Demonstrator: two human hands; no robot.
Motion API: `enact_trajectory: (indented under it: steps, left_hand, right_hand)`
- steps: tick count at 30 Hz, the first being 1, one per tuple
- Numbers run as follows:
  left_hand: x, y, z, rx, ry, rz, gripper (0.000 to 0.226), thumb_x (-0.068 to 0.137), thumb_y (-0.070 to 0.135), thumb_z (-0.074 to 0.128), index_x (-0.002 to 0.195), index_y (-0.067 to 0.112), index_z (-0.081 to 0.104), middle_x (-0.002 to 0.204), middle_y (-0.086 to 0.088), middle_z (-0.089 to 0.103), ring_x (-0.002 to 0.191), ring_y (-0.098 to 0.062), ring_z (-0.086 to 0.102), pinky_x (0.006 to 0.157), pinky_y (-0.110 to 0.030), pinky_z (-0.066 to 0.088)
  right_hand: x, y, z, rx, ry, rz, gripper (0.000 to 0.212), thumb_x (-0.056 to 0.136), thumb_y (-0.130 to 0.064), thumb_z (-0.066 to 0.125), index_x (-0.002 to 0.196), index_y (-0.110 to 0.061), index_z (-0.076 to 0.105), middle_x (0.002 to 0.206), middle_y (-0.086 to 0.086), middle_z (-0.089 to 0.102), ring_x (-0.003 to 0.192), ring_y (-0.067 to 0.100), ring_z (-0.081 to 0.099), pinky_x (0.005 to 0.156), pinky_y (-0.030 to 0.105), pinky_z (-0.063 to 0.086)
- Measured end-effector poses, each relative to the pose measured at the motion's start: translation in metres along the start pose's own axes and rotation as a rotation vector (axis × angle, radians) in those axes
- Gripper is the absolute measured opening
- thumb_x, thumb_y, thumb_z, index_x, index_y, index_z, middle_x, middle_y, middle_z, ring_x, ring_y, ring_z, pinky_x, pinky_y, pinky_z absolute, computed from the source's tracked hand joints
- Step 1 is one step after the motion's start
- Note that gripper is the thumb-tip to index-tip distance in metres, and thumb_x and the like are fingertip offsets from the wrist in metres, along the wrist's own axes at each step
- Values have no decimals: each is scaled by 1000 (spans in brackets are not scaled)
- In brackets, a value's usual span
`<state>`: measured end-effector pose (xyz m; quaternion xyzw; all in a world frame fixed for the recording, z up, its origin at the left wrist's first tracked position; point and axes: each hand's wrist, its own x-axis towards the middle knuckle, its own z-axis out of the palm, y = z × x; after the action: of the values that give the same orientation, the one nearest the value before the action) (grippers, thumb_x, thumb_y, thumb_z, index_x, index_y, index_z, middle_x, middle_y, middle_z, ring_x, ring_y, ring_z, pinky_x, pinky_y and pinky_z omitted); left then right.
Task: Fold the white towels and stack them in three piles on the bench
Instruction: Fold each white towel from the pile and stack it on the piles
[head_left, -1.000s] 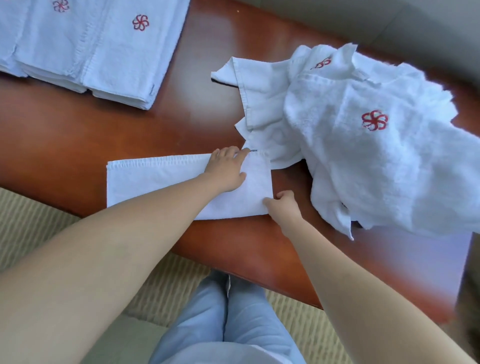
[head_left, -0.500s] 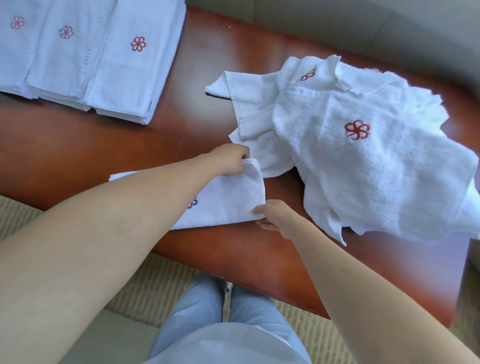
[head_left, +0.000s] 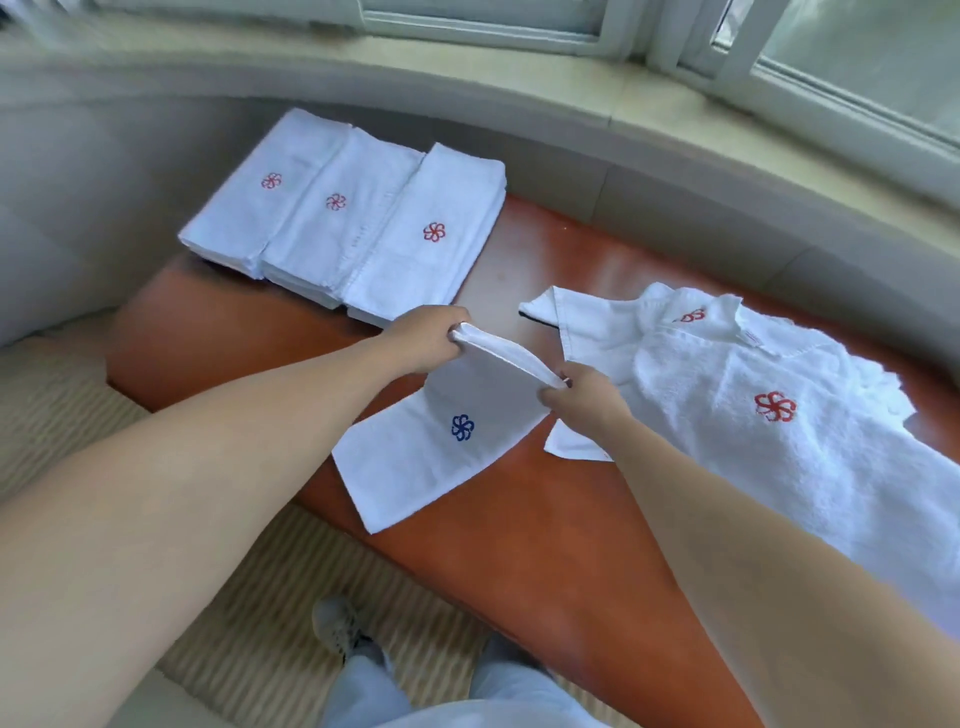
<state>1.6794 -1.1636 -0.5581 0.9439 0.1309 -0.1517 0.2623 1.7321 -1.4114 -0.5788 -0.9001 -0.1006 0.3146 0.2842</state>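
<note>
Hands (head_left: 431, 338) (head_left: 582, 395) grip folded towel (head_left: 441, 452) top corners.

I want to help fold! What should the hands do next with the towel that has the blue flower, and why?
Probably carry it over to the three piles. Both the left hand and the right hand grip one end of the blue-flower towel, lifted off the bench, and it already looks folded.

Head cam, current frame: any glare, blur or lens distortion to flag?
Head view: daylight from the windows puts a soft sheen on the red-brown bench, not blown out; wide-angle bending curves the sill and stretches the forearms at the edges; the centre is fairly sharp, blue logo on the held towel legible; far corners and the folded piles look softer.
</note>
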Motion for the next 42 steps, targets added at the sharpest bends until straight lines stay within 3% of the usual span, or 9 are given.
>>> enact_trajectory:
  steps: [6, 10, 14, 17, 21, 28, 32, 36, 42]
  left_hand:
    - [-57, -83, -81, -79, 126, -45, 8, 90, 22, 64, 96, 19, 60, 94, -3, 66, 90, -26, 63, 80, -41, 51]
    - [-86, -127, -126, -91, 173, -5, 14, 89, 23, 66, 86, 25, 53, 86, 1, 63, 81, -21, 60, 65, -34, 42]
    - [-120, -171, -173, -108, 235, 34, 15, 88, 28, 66, 85, 26, 51, 79, 6, 62, 71, -14, 59, 55, -30, 35]
    - [-142, -199, -205, -167, 255, 73, 17, 88, 30, 68, 94, 34, 53, 84, 15, 62, 74, -6, 59, 56, -25, 36]
    - [-158, -222, -237, -222, 264, 83, 21, 89, 30, 67, 107, 39, 63, 89, 12, 61, 75, -15, 62, 66, -28, 49]
    - [-149, -245, -284, -238, 367, 89, 11, 91, 25, 71, 102, 27, 67, 90, 8, 64, 75, -11, 59, 62, -24, 43]
    - [-127, -254, -307, -222, 420, 63, 6, 92, 22, 69, 94, 18, 65, 94, -4, 68, 79, -22, 59, 66, -31, 41]
    - [-103, -259, -328, -220, 439, 45, 9, 93, 21, 68, 91, 29, 64, 95, 1, 70, 86, -26, 67, 71, -36, 51]
    - [-66, -265, -345, -238, 467, 0, 7, 96, 18, 65, 101, 21, 68, 98, 0, 69, 94, -28, 66, 85, -44, 54]
  right_hand:
    - [-30, -122, 22, -109, 101, -164, 3, 87, -24, 62, 85, -23, 59, 78, -1, 70, 71, 20, 63, 53, 25, 36]
    - [-51, -192, 35, -107, 173, -228, 9, 84, -21, 59, 76, -24, 56, 67, -4, 71, 64, 13, 70, 45, 20, 39]
    - [-69, -258, 51, -75, 225, -297, 5, 83, -19, 60, 79, -23, 61, 67, -1, 73, 61, 9, 71, 63, 28, 56]
    - [-78, -296, 62, -55, 240, -336, 4, 83, -20, 61, 85, -21, 64, 66, -1, 74, 63, 12, 71, 70, 33, 59]
    - [-84, -333, 73, -43, 250, -356, 6, 84, -22, 60, 88, -22, 65, 67, -4, 74, 67, 16, 71, 72, 39, 60]
    - [-63, -380, 73, 13, 260, -401, 8, 85, -20, 62, 91, -17, 66, 69, 1, 75, 71, 19, 72, 78, 45, 62]
    - [-38, -404, 69, 37, 258, -458, 5, 84, -20, 63, 88, -18, 66, 67, 0, 74, 67, 21, 71, 72, 47, 63]
    - [-11, -420, 64, 52, 247, -477, 5, 84, -24, 62, 87, -22, 65, 67, -5, 75, 72, 22, 73, 73, 45, 62]
    - [24, -437, 63, 63, 226, -489, 3, 86, -22, 62, 87, -21, 64, 68, -2, 75, 70, 18, 72, 75, 44, 63]
